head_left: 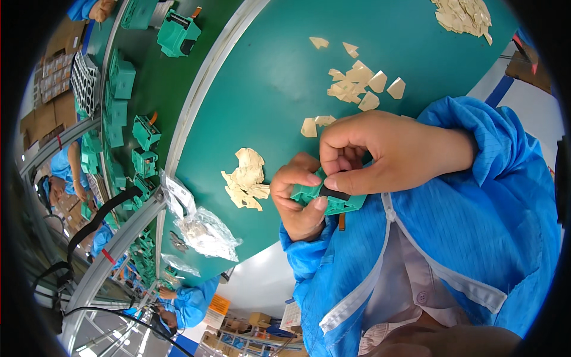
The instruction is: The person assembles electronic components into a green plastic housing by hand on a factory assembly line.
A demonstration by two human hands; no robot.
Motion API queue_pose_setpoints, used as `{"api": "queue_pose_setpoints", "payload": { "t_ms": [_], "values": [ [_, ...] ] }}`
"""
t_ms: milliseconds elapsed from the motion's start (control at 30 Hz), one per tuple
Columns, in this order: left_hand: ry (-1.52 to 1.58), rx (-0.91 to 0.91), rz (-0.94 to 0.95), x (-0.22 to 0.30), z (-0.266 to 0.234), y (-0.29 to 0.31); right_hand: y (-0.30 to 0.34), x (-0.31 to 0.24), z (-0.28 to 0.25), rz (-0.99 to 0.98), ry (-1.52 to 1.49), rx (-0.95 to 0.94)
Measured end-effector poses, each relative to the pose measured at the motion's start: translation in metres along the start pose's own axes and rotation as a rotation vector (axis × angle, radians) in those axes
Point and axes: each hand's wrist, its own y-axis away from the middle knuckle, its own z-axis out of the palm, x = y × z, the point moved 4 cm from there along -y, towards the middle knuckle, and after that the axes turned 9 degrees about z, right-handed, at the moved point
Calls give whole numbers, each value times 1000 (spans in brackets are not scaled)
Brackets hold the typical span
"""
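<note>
In front of my chest, my left hand (297,196) is closed around a small green plastic housing (345,205), its thumb along the near side. A black strip (334,193) lies on the top of this housing, and a short orange ribbon cable (342,222) sticks out below. From the right, my right hand (386,152) reaches over it, fingers curled in and thumb tip at the black strip. What these fingers pinch, if anything, is hidden. Beyond my right hand lie loose cream-coloured paper-like pieces (358,76) on the green table (267,77).
More cream pieces sit in a pile (247,178) left of my hands and another (464,18) at the far right. Clear plastic bags (205,232) lie at the table's left edge. Past a metal rail (208,71), several green housings (178,34) stand in a line; co-workers (193,303) sit beyond.
</note>
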Motion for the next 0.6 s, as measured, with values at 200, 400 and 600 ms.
{"api": "queue_pose_setpoints", "payload": {
  "t_ms": [200,400,600],
  "values": [
    [8,1,-16,-1,-2,1,1,2,-2,-10,18,-2],
    [-3,12,46,-3,2,-1,2,-1,-5,-66,37,12],
    [43,145,-90,4,18,-7,3,-5,-8,31,47,-42]
  ]
}}
